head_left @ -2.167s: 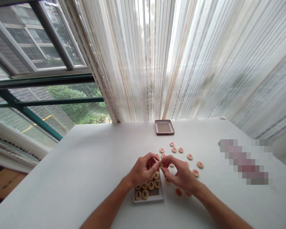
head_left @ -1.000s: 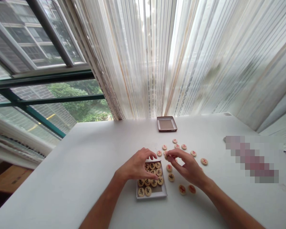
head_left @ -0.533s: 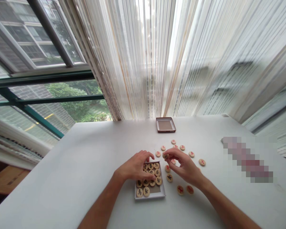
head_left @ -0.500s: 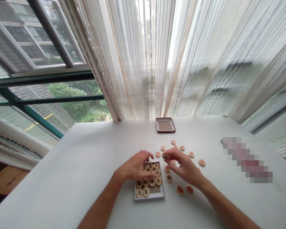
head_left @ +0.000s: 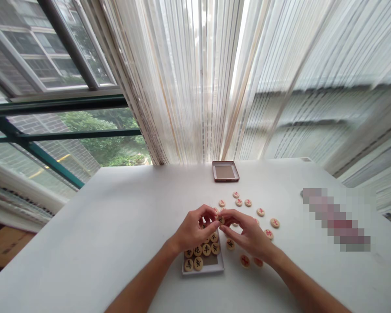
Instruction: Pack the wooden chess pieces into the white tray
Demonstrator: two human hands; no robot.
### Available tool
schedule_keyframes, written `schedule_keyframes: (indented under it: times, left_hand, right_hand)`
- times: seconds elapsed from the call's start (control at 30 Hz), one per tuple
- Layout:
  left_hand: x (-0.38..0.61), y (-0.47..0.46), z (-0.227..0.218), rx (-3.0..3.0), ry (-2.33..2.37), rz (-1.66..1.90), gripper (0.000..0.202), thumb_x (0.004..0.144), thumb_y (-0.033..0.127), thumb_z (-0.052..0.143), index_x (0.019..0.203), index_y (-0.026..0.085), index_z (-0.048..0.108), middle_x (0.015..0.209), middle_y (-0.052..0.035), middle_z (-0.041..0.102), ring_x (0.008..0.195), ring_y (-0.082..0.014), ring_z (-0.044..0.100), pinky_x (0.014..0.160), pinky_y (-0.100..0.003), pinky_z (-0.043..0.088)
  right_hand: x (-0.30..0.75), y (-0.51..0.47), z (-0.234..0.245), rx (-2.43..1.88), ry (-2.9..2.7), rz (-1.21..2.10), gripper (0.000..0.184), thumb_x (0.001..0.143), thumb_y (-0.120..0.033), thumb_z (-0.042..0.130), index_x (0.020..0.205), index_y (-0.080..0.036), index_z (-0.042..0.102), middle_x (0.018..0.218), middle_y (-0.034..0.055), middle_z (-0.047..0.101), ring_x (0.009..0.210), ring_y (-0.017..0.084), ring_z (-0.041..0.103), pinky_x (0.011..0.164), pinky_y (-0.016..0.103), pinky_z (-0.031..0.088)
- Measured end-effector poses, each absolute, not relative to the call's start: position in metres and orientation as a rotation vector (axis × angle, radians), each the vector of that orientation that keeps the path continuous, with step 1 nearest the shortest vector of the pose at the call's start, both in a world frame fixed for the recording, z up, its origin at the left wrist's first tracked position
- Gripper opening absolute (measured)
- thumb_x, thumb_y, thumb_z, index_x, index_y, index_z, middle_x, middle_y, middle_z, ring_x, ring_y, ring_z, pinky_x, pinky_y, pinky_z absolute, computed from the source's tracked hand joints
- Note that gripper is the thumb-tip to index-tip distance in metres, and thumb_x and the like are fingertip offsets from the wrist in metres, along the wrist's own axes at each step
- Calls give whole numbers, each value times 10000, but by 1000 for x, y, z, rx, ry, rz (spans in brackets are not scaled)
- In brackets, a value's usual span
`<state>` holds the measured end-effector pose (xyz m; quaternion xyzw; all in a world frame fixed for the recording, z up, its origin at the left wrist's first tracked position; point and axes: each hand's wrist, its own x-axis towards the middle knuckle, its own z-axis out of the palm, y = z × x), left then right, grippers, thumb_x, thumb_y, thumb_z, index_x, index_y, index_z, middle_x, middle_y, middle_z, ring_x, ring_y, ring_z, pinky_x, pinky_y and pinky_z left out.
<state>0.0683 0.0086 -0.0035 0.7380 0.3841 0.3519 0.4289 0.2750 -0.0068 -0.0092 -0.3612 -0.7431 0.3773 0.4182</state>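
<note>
My right hand (head_left: 246, 230) pinches a round wooden Chinese chess piece (head_left: 220, 220) with a dark character, between thumb and forefinger. From the other side, the thumb and forefinger of my left hand (head_left: 193, 228) close on that same piece. Both hands meet above the far right part of a shallow box (head_left: 203, 273). Rows of black-lettered pieces (head_left: 197, 250) lie in the box, the far ones partly hidden by my left hand. A bare brown patch shows at its near right. Just right of the box lies a loose black-lettered piece (head_left: 230, 244).
Red-lettered pieces, among them one piece (head_left: 274, 223), are scattered on the white table (head_left: 133, 217) around my right hand. A brown-rimmed lid (head_left: 226, 171) lies farther back. A pixelated item (head_left: 339, 221) is at the right. Curtains (head_left: 195, 87) hang beyond the table.
My right hand has brought the black-lettered piece left and nearer to me. My left hand has moved right, and its open fingers have closed at the piece.
</note>
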Motion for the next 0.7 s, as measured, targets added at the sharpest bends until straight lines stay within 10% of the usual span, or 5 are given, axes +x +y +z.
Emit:
schedule_keyframes:
  times: [0.7]
  left_hand:
    - [67, 8, -5, 1710, 861, 875, 245, 908, 293, 636, 1105, 165, 562, 827, -31, 673, 639, -91, 520, 559, -186, 383]
  right_hand:
    - [278, -8, -6, -920, -1880, 905, 263, 963, -262, 577, 1224, -239, 602, 1042, 56, 722, 898, 186, 703, 815, 311, 586]
